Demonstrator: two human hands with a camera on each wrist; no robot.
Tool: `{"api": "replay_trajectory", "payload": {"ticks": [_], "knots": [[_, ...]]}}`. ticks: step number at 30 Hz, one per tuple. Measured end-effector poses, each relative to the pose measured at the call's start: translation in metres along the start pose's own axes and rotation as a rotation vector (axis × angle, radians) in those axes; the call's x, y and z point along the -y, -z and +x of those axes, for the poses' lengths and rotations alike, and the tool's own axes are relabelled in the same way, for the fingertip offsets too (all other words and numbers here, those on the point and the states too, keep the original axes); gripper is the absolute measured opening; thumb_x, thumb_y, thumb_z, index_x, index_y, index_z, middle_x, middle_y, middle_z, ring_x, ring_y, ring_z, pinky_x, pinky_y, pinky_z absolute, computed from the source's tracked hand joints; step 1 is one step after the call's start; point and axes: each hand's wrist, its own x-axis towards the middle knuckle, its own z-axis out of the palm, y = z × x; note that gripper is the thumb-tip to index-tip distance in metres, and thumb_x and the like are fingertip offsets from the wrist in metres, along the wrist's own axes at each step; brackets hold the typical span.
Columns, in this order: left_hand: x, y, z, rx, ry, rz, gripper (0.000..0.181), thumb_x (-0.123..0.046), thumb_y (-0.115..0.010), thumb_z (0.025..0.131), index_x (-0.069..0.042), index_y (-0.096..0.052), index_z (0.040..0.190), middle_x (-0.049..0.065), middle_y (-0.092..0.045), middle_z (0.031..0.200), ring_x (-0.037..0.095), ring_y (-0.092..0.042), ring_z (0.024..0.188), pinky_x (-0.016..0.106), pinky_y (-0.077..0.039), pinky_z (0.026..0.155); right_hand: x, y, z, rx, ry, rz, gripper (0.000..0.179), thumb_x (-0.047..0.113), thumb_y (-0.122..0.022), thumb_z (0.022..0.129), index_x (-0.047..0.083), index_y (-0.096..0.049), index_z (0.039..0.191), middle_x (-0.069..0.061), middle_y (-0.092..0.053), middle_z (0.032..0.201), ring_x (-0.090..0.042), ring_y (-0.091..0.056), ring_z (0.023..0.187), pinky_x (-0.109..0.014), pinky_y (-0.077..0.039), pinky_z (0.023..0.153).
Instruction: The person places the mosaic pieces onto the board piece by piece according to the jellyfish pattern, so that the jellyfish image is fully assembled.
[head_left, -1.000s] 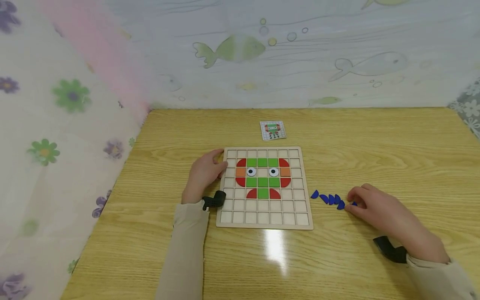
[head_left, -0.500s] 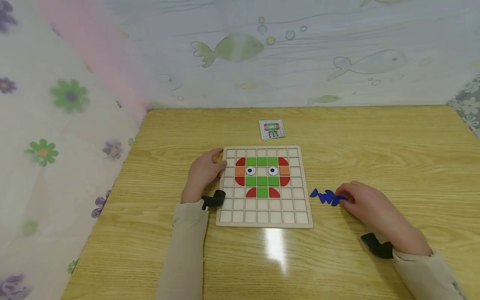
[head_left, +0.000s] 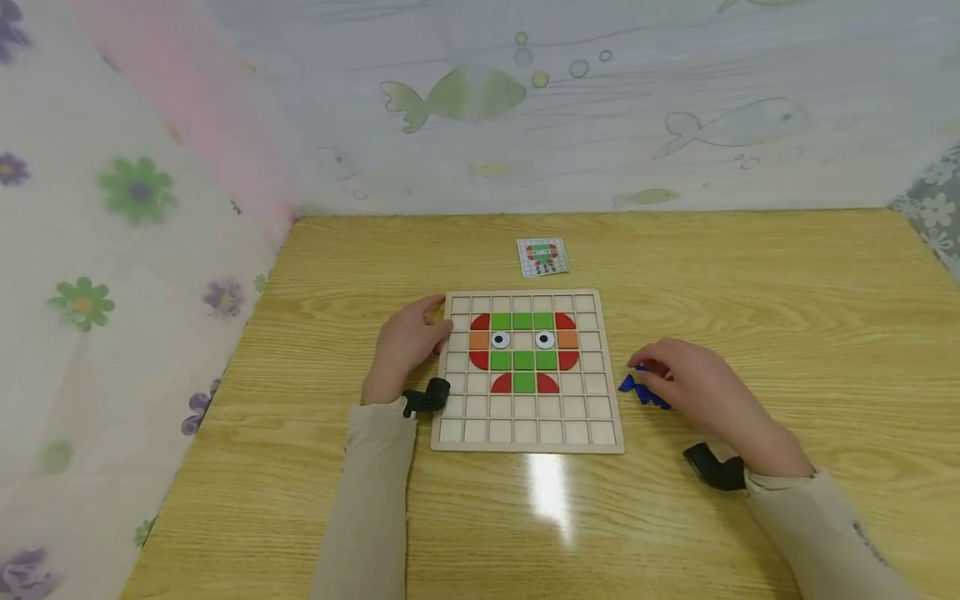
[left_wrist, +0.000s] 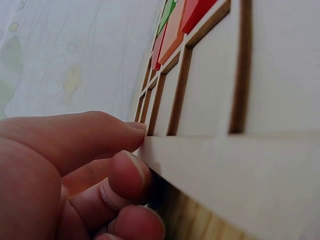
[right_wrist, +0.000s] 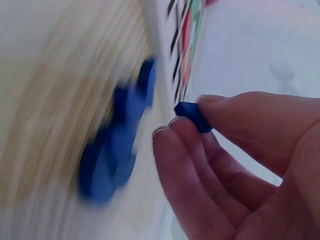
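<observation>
A square wooden grid board (head_left: 525, 429) lies on the table with green, red and orange pieces and two eye discs set in its cells. At its left edge my left hand (head_left: 405, 346) holds on, the thumb (left_wrist: 107, 135) on the rim and curled fingers against the side. To the right of the board, my right hand (head_left: 701, 392) pinches a small blue half-round piece (right_wrist: 192, 116) between thumb and fingertips, raised above the table. Several more blue half-round pieces (right_wrist: 112, 145) lie bunched beneath that hand, partly hidden by it in the head view.
Behind the board lies a small picture card (head_left: 543, 257) showing a similar coloured figure on a grid. A wall sheet with fish drawings (head_left: 480, 92) stands at the table's back edge, and a flowered sheet (head_left: 82, 358) runs along the left.
My right hand has slid left toward the board, pushing the blue pieces closer together, and has lifted one between its fingertips. The left hand stays at the board's edge.
</observation>
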Motion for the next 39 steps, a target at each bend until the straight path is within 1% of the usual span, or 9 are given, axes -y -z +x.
{"api": "replay_trajectory", "payload": {"ticks": [4, 11, 17, 22, 24, 27, 31, 36, 39], "knots": [[0.0, -0.001, 0.001, -0.007, -0.004, 0.001, 0.05, -0.03, -0.054, 0.085, -0.02, -0.044, 0.133, -0.002, -0.057, 0.056, 0.015, -0.052, 0.054, 0.029, -0.037, 0.061, 0.015, -0.008, 0.011, -0.003, 0.031, 0.063, 0.016, 0.013, -0.061, 0.084, 0.011, -0.066, 0.099, 0.002, -0.06, 0.088, -0.013, -0.051, 0.076, -0.034, -0.044, 0.069], [0.0, -0.003, 0.0, 0.017, 0.019, -0.018, 0.05, -0.03, -0.053, 0.085, -0.021, -0.042, 0.133, -0.001, -0.058, 0.057, 0.016, -0.051, 0.053, 0.03, -0.037, 0.059, 0.039, -0.023, 0.023, 0.048, 0.053, 0.143, 0.015, 0.017, -0.062, 0.084, 0.014, -0.067, 0.098, 0.005, -0.061, 0.087, -0.011, -0.053, 0.077, -0.032, -0.045, 0.072], [0.001, -0.003, 0.0, 0.012, 0.009, -0.002, 0.05, -0.03, -0.052, 0.085, -0.02, -0.043, 0.133, -0.002, -0.058, 0.058, 0.015, -0.054, 0.06, 0.031, -0.038, 0.068, 0.059, -0.033, 0.038, 0.062, 0.101, 0.196, 0.011, 0.021, -0.062, 0.084, 0.018, -0.067, 0.094, 0.009, -0.06, 0.086, -0.007, -0.054, 0.077, -0.029, -0.044, 0.071], [0.0, -0.001, -0.001, 0.017, 0.028, -0.011, 0.05, -0.03, -0.051, 0.085, -0.021, -0.043, 0.133, 0.0, -0.058, 0.059, 0.017, -0.052, 0.058, 0.031, -0.038, 0.064, 0.072, -0.041, 0.051, 0.088, 0.154, 0.255, 0.011, 0.02, -0.062, 0.084, 0.019, -0.068, 0.093, 0.011, -0.06, 0.085, -0.005, -0.054, 0.077, -0.027, -0.045, 0.07], [0.0, -0.001, -0.001, 0.021, 0.035, -0.019, 0.05, -0.03, -0.051, 0.086, -0.021, -0.042, 0.134, 0.0, -0.058, 0.059, 0.017, -0.051, 0.056, 0.03, -0.037, 0.06, 0.078, -0.043, 0.055, 0.101, 0.16, 0.277, 0.011, 0.02, -0.062, 0.084, 0.018, -0.068, 0.093, 0.011, -0.06, 0.085, -0.005, -0.054, 0.077, -0.027, -0.045, 0.07], [-0.001, 0.001, 0.0, 0.017, 0.032, -0.028, 0.05, -0.031, -0.051, 0.086, -0.021, -0.042, 0.134, 0.001, -0.057, 0.059, 0.017, -0.051, 0.055, 0.03, -0.037, 0.06, 0.086, -0.046, 0.06, 0.113, 0.15, 0.286, 0.01, 0.021, -0.062, 0.084, 0.021, -0.068, 0.092, 0.013, -0.06, 0.083, -0.004, -0.053, 0.076, -0.026, -0.044, 0.069], [-0.001, 0.003, 0.001, 0.007, 0.024, -0.031, 0.051, -0.03, -0.051, 0.085, -0.021, -0.042, 0.134, 0.0, -0.057, 0.06, 0.017, -0.052, 0.057, 0.03, -0.037, 0.062, 0.096, -0.049, 0.065, 0.114, 0.143, 0.272, 0.009, 0.021, -0.061, 0.085, 0.023, -0.068, 0.09, 0.015, -0.059, 0.08, -0.004, -0.052, 0.074, -0.026, -0.043, 0.069], [0.0, 0.002, 0.0, 0.019, 0.034, -0.028, 0.05, -0.031, -0.05, 0.085, -0.021, -0.042, 0.133, 0.001, -0.057, 0.059, 0.018, -0.051, 0.055, 0.031, -0.037, 0.062, 0.106, -0.056, 0.062, 0.131, 0.14, 0.245, 0.008, 0.021, -0.062, 0.084, 0.024, -0.068, 0.089, 0.017, -0.059, 0.079, -0.002, -0.052, 0.073, -0.024, -0.043, 0.069], [0.001, 0.0, 0.001, 0.023, 0.021, -0.024, 0.05, -0.031, -0.05, 0.085, -0.021, -0.043, 0.133, 0.0, -0.057, 0.059, 0.017, -0.051, 0.054, 0.03, -0.036, 0.06, 0.11, -0.061, 0.058, 0.125, 0.141, 0.203, 0.008, 0.022, -0.062, 0.084, 0.022, -0.067, 0.089, 0.016, -0.058, 0.079, -0.002, -0.051, 0.071, -0.022, -0.042, 0.067]]}}
